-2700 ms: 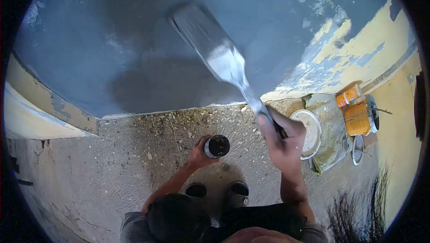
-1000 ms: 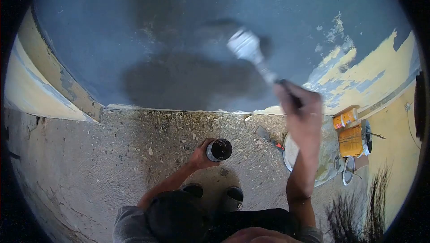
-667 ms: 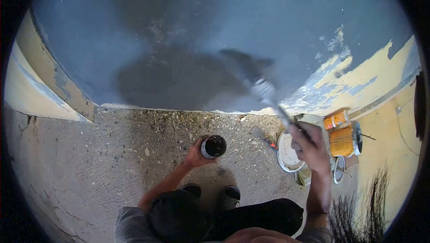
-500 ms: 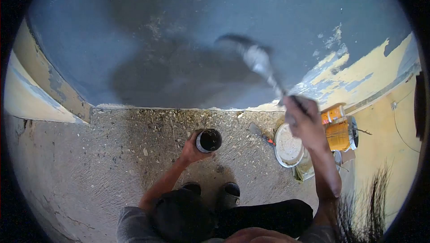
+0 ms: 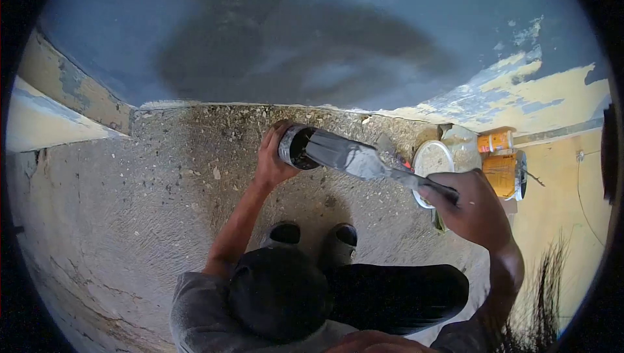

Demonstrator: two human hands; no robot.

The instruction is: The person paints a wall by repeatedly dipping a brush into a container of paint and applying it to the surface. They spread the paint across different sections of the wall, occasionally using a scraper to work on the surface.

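Note:
My left hand (image 5: 270, 161) is wrapped round a small can (image 5: 284, 150), which is dark inside and has a pale outer side. In my right hand (image 5: 478, 210) is the handle of a wide paintbrush (image 5: 364, 162). Whitish smears cover the brush's middle, and its bristle end reaches into the can's mouth. The bristle tips are hidden inside the can. Both hands are over the floor, in front of a blue-grey painted wall (image 5: 214, 80).
On the right, bare yellowish patches (image 5: 513, 86) show on the wall. A putty knife (image 5: 388, 147), partly behind the brush, lies beside a round white tub (image 5: 432, 156). Orange containers (image 5: 499, 174) stand at the right wall. Paint flakes litter the rough floor (image 5: 162, 190).
My right hand has brought the paintbrush down from the wall to the can's mouth. The can and my left hand appear higher in view, and the view has tilted downward.

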